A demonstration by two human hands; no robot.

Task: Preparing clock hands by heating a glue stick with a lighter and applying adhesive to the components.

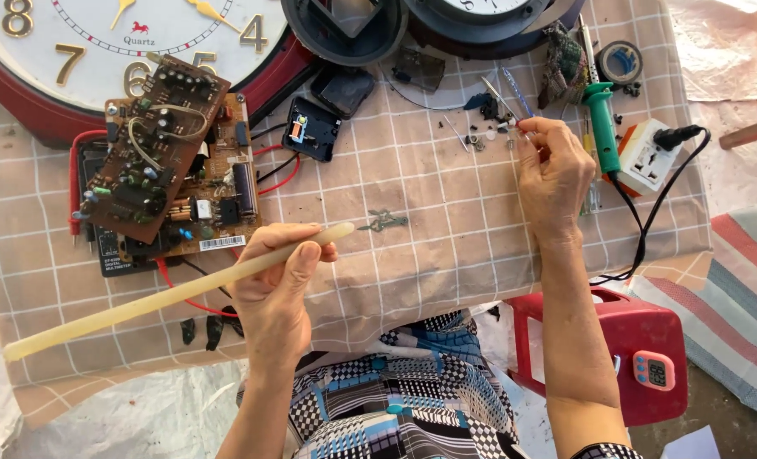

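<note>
Bare cloth (446, 255) between circuit boards (170, 161), hands

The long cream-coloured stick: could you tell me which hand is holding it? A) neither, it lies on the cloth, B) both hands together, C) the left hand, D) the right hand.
C: the left hand is closed around the long cream stick, while the right hand is apart, up by the small parts.

Left hand (278, 293) around pale stick (175, 291), right hand (553, 174) among small parts (480, 136)
</note>
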